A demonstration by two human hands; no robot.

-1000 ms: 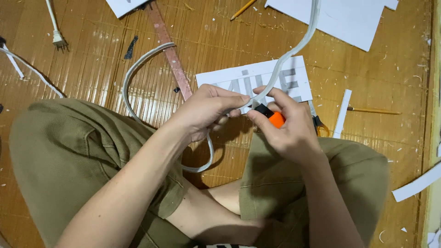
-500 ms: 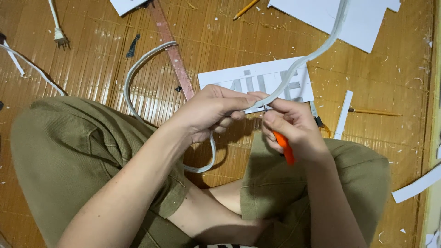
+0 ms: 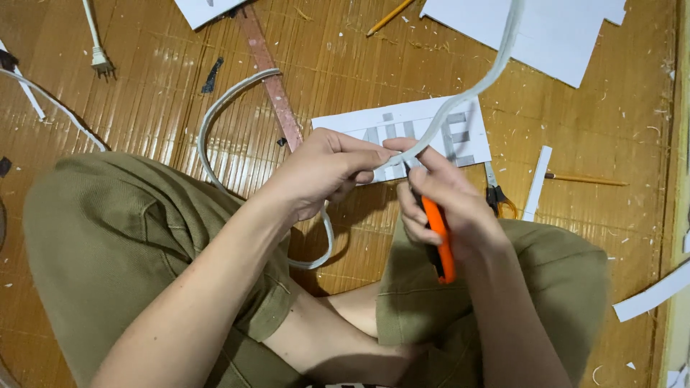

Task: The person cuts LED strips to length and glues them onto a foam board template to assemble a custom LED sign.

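seated cross-legged on a bamboo mat, the left hand pinches a flat white strap between thumb and fingertips; the strap rises far right. the right hand, fingers curled tight, grips an orange knife at the pinch. a slip could nick fingers, judging by closeness.

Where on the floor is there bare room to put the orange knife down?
Bare bamboo floor lies between the white sheet and the pencil; another patch lies left of the cable loop. Between the hands, around the lettered paper and scissors, it is crowded.
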